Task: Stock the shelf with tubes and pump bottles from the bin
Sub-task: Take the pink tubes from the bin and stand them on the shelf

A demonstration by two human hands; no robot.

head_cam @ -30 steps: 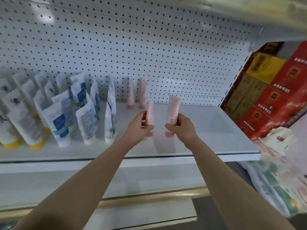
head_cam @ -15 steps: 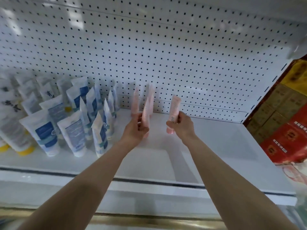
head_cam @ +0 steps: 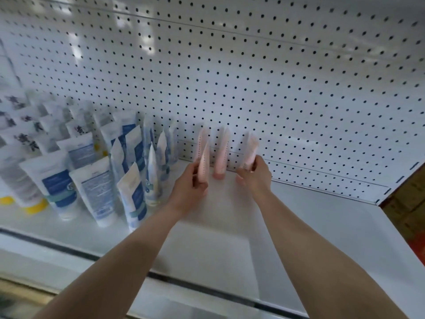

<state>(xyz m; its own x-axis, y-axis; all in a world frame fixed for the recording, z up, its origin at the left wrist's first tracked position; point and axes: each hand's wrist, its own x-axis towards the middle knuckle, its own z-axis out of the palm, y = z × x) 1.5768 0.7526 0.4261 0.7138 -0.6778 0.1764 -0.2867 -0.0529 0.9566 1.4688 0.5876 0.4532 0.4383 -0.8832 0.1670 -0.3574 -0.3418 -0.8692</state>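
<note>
1. left hand (head_cam: pixel 188 189): fingers curled round the lower end of an upright, slim pale-pink plastic tube (head_cam: pixel 203 164).
2. right hand (head_cam: pixel 255 178): clamped likewise on a second pale-pink tube (head_cam: pixel 249 153).
3. both tubes are at the back of the white metal shelf (head_cam: pixel 322 226), flanking a standing pink tube (head_cam: pixel 220 157).
4. judged light, squashy and tippy; grip low, near the cap.
5. left: rows of white-and-blue tubes (head_cam: pixel 96 187).
</note>
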